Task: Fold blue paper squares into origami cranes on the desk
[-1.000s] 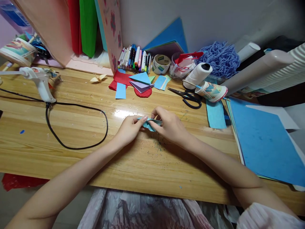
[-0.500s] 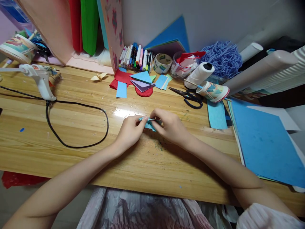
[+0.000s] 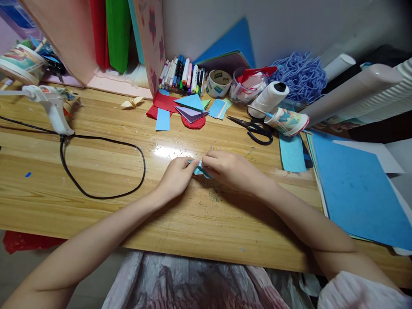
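Between my two hands is a small, crinkled piece of light blue paper point(image 3: 201, 171), held just over the middle of the table. My left hand point(image 3: 177, 176) pinches its left end between thumb and fingers. On the other end, my right hand point(image 3: 227, 169) is closed with its fingertips against the paper; the fingers hide much of that side. Small dark scraps lie on the wood below. Black-handled scissors point(image 3: 254, 128) rest beyond my right hand, near folded blue and purple papers point(image 3: 191, 112).
A white glue gun point(image 3: 51, 109) stands at left, its black cable point(image 3: 143, 165) looped on the table. Markers point(image 3: 182, 75), a tape roll point(image 3: 219, 82), a thread spool point(image 3: 268, 98) and blue yarn point(image 3: 298, 79) line the back. Blue sheets point(image 3: 360, 189) are stacked at right.
My right hand has turned flatter, and its fingers have closed in toward the left thumb over the paper. My left hand keeps its pinch in nearly the same place.
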Demonstrator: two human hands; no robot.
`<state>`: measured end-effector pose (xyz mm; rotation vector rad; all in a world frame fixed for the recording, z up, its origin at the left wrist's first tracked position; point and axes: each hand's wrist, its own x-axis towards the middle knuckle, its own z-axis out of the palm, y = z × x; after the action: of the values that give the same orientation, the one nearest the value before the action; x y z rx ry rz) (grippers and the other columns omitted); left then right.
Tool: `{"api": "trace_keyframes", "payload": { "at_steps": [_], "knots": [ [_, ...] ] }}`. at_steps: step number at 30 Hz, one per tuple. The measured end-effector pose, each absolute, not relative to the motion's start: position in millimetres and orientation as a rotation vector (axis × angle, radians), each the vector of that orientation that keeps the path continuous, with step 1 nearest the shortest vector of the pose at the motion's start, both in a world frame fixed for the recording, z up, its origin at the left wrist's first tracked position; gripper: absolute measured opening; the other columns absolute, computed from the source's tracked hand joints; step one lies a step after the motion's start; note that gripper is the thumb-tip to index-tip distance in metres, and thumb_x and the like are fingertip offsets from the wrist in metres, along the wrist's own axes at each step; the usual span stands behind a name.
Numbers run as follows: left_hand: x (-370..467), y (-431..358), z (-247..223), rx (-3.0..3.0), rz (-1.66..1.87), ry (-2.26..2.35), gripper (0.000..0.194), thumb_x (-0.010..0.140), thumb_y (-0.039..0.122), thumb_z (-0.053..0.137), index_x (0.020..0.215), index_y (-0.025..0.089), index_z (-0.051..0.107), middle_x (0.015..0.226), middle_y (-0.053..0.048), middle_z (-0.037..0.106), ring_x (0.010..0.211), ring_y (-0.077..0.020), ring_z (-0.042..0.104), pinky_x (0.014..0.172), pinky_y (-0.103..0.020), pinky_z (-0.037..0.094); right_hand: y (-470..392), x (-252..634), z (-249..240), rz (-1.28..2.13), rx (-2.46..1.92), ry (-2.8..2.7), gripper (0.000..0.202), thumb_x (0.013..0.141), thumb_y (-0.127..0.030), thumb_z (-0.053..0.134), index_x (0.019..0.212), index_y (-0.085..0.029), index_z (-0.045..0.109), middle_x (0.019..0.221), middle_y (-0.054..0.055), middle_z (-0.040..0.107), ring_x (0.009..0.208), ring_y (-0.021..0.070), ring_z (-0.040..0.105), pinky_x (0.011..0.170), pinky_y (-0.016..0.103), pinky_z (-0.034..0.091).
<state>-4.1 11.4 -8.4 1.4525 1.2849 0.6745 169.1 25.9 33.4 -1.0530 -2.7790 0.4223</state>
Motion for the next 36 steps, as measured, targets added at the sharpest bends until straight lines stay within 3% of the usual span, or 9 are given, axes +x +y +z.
{"api": "trace_keyframes", "payload": {
  "at_steps": [4,7,18,23,29,36],
  "knots": [
    [-8,13,-5,1.352,0.723,1.340,0.035,0.080,0.040,0.047,0.065,0.013,0.062,0.064,-0.004,0.064,0.063,-0.0157,0.058,0.060,-0.025,0.044,38,183,43,0.824,-0.909,-2.657,0.017,0.087,-0.023,0.054,0.099,-0.014,0.060,0.089,0.006,0.065,0.073,0.0117,0.058,0.065,0.023,0.043],
    [-11,15,2,1.323,0.746,1.417,0.034,0.079,0.040,0.050,0.063,0.013,0.063,0.064,-0.005,0.066,0.062,-0.0165,0.061,0.058,-0.025,0.046,47,192,47,0.924,-0.808,-2.546,0.024,0.084,-0.026,0.059,0.106,-0.016,0.061,0.094,0.006,0.067,0.072,0.0107,0.061,0.066,0.022,0.048],
    [-12,16,7,1.212,0.595,1.294,0.029,0.077,0.033,0.050,0.062,0.012,0.063,0.060,-0.006,0.065,0.059,-0.0165,0.062,0.059,-0.027,0.048,51,198,37,0.477,-0.598,-2.580,0.018,0.089,-0.023,0.053,0.097,-0.015,0.067,0.085,0.008,0.070,0.074,0.0121,0.065,0.065,0.022,0.050],
    [-16,20,17,1.353,0.604,1.045,0.023,0.075,0.032,0.060,0.085,0.014,0.070,0.086,-0.006,0.070,0.080,-0.0159,0.062,0.072,-0.025,0.047,53,199,39,0.597,-0.498,-2.588,0.019,0.089,-0.023,0.052,0.098,-0.015,0.067,0.085,0.007,0.070,0.075,0.0110,0.065,0.065,0.020,0.050],
    [-19,20,16,1.405,0.527,0.973,0.027,0.076,0.038,0.061,0.078,0.012,0.070,0.072,-0.003,0.067,0.063,-0.0111,0.057,0.058,-0.021,0.042,52,194,34,0.640,-0.441,-2.550,0.017,0.089,-0.020,0.053,0.098,-0.014,0.065,0.081,0.006,0.069,0.072,0.0106,0.064,0.063,0.020,0.049],
    [-15,12,19,1.551,0.622,1.044,0.031,0.079,0.040,0.056,0.075,0.014,0.072,0.070,-0.003,0.068,0.060,-0.0124,0.059,0.056,-0.021,0.043,46,192,36,0.550,-0.441,-2.540,0.021,0.091,-0.019,0.047,0.083,-0.014,0.065,0.079,0.007,0.068,0.071,0.0105,0.063,0.063,0.020,0.048]
  ]
}}
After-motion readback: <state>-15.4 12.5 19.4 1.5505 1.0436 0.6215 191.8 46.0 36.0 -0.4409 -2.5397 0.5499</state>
